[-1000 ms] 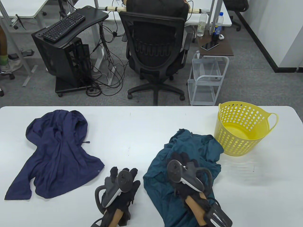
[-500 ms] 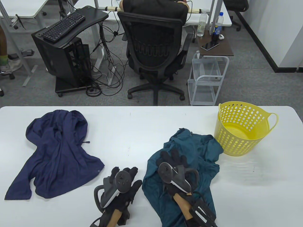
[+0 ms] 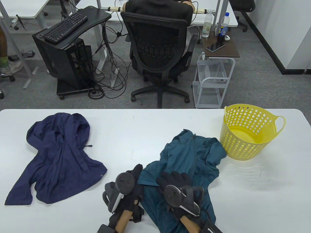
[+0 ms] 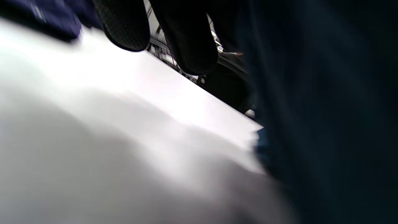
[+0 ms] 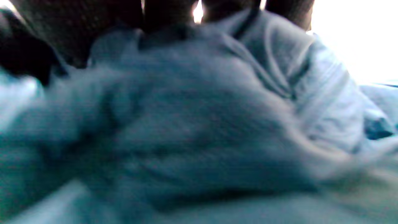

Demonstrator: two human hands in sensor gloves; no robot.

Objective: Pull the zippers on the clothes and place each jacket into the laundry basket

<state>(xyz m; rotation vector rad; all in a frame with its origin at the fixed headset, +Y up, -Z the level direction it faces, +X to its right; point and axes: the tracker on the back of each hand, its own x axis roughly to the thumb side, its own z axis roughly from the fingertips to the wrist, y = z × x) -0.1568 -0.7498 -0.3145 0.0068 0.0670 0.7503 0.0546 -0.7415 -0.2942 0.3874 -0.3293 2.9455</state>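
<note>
Yellow and still bare inside: laundry basket (image 3: 247,132) at the far right of the white surface (image 3: 145,131), nothing loaded yet. Teal jacket (image 3: 192,157) spread in front of it, just beside its base, with both gloved hands at the near hem. Right hand (image 3: 178,188) laid on the teal cloth, fingers (image 3: 170,178) spread and fairly straight, pressing rather than pinching, as far as the table view shows; only blurred teal folds in the right wrist view. Left hand (image 3: 128,187) at the jacket's left edge, one finger reaching onto the fabric; grip impossible to tell, most of the hand hidden under its tracker and the left wrist view blurred. Navy jacket (image 3: 58,155) untouched, well apart at the far left, a small zipper pull (image 3: 89,146) showing at its edge. By these signs, early going: teal zipper apparently not yet drawn, both jackets left to zip and drop in.
</note>
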